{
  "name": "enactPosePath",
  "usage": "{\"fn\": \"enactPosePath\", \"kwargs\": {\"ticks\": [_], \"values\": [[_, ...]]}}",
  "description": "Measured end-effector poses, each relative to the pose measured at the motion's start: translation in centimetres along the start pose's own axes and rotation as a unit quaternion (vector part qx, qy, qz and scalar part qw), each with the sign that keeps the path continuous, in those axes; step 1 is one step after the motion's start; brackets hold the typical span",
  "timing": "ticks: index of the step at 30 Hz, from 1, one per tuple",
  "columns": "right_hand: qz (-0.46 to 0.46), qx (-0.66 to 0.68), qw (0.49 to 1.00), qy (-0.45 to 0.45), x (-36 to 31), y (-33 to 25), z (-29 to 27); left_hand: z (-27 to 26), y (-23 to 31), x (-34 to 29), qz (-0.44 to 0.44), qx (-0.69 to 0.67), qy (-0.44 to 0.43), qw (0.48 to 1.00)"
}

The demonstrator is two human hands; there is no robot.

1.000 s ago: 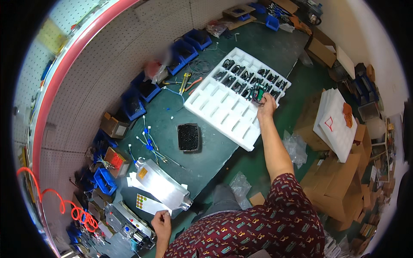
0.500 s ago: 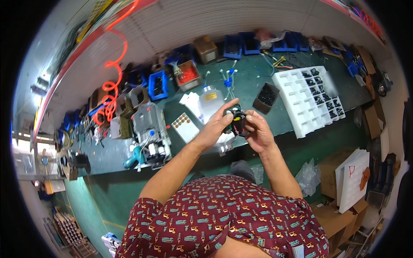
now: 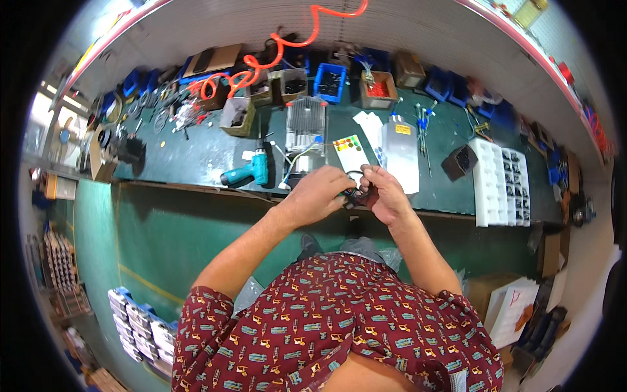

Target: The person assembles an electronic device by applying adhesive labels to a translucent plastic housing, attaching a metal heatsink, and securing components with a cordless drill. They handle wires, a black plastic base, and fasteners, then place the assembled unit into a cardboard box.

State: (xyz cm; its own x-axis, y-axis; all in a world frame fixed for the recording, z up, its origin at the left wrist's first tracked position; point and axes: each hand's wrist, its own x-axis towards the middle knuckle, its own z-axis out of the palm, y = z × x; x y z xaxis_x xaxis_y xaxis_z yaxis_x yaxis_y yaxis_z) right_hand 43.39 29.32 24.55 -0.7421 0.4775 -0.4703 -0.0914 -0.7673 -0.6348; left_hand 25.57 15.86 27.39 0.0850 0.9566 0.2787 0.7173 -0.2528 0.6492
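Gripping a small dark part (image 3: 353,196) between them, the hands meet at the front edge of the worktop (image 3: 176,160), their fingers hiding much of it. The left hand (image 3: 319,194) lies palm down, fingers curled over its side of the part; the right hand (image 3: 386,196) is turned inward, thumb and forefinger pinched together by a black wire. Both forearms angle in from the lower corners, elbows bent and spread. Just beyond the fingers lies a sheet (image 3: 353,151) of coloured dots, and right of it a silver case (image 3: 401,153), its lower end partly behind the right hand. A finned unit (image 3: 307,123) stands beyond the left hand, with a teal drill (image 3: 253,169) lying to its left. Right of the case are loose cables (image 3: 424,127), then a box (image 3: 459,163) of black bits close against a white tray (image 3: 488,186) partly filled with dark pieces. Along the back stand a blue bin (image 3: 329,83) and a carton (image 3: 378,91) of red bits, while an orange hose (image 3: 279,49) coils down further left.
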Motion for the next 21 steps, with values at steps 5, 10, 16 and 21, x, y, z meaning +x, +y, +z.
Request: {"fn": "enactPosePath", "kwargs": {"ticks": [5,10,16,21], "values": [[-0.049,-0.298,0.953,-0.037,-0.6,0.3,3.1,-1.0,0.8,-4.2,-0.099,-0.036,-0.021,0.994],[-0.373,-0.579,0.656,-0.309,-0.6,-1.2,6.8,-1.7,0.6,-6.5,-0.234,-0.345,0.038,0.908],[-0.415,-0.616,0.571,-0.351,0.9,-5.5,11.1,-7.6,1.4,-4.0,-0.247,-0.284,-0.01,0.926],[-0.338,-0.685,0.507,-0.399,0.7,-10.6,14.0,-14.9,4.0,-1.8,-0.144,-0.05,-0.048,0.987]]}}
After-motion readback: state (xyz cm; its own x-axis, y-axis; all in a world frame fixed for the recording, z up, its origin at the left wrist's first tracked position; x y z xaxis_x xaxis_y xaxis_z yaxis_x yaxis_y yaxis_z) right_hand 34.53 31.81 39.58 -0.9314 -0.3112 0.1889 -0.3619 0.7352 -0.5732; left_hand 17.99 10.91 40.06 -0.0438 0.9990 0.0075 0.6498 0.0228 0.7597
